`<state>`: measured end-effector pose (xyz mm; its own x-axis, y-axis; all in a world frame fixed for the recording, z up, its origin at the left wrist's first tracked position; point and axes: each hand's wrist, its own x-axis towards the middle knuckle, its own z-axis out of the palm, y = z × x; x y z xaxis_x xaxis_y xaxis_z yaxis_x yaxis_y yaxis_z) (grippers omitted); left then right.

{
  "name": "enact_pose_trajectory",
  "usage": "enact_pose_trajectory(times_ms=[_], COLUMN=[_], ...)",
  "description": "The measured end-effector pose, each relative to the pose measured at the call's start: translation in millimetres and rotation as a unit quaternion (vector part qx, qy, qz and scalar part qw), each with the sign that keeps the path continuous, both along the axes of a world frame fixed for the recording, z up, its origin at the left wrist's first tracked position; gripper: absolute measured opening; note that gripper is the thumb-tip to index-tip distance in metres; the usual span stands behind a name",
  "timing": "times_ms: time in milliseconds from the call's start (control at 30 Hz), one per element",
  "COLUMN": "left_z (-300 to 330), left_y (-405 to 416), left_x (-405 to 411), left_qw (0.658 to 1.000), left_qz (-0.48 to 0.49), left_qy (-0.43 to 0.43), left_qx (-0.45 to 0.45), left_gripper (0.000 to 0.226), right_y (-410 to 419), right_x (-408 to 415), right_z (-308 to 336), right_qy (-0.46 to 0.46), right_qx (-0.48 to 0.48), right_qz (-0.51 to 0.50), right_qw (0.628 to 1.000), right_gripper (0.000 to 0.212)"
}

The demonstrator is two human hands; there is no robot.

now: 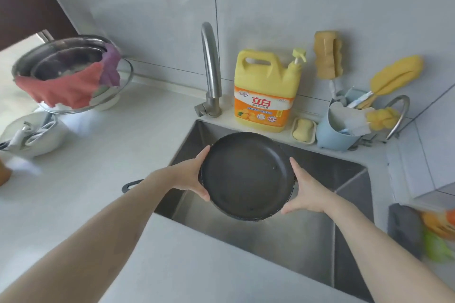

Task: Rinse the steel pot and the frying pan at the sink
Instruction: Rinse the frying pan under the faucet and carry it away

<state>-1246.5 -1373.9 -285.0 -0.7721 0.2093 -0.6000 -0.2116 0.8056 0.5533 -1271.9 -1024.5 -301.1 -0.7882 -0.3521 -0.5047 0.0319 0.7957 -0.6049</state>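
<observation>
We hold the frying pan [247, 176] above the steel sink [349, 179], its dark inside tilted toward us, with the left hand [190, 177] gripping the left rim and the right hand [306, 188] gripping the right rim, fingers curled round the edge; its handle [131, 185] pokes out left, behind the left forearm. The faucet [210, 69] stands at the far left corner of the sink, and no water can be seen running. We judge the pan step is in hand: next, we think, one hand must free itself to turn on the tap, or the pan must move under the spout. The steel pot [66, 64] sits well apart on the tabletop [98, 167] at far left, cloths [71, 86] draped over its rim. A yellow detergent jug [267, 91] stands just right of the faucet.
</observation>
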Motion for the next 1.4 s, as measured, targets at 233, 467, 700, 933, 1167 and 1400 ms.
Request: enact_pose_trajectory(times_ms=[233, 467, 700, 933, 1167, 1400], left_z=[-65, -137, -187, -210, -218, -117], left_y=[26, 50, 44, 42, 53, 36], left_x=[-16, -34, -33, -26, -31, -89], left_qw=[0.999, 0.998, 0.993, 0.989, 0.982, 0.861], left_qz=[-0.01, -0.007, 0.045, 0.037, 0.026, 0.363], left_qy=[-0.006, -0.052, -0.094, -0.12, -0.121, 0.354], left_qx=[0.034, -0.018, -0.051, -0.082, -0.14, -0.041], left_gripper=[0.138, 0.15, 0.148, 0.148, 0.139, 0.065], right_y=[24, 52, 27, 15, 17, 18], right_x=[-13, -16, -32, -33, -31, -30], right_z=[-78, -165, -202, -231, -251, -255], right_qy=[-0.062, -0.066, -0.045, -0.051, -0.004, 0.007], right_qx=[-0.005, -0.058, -0.009, 0.019, 0.019, 0.035], right_qz=[-0.013, -0.04, -0.02, -0.009, -0.005, -0.005], right_qw=[0.998, 0.995, 0.999, 0.998, 1.0, 0.999], right_gripper=[0.16, 0.157, 0.16, 0.163, 0.16, 0.158])
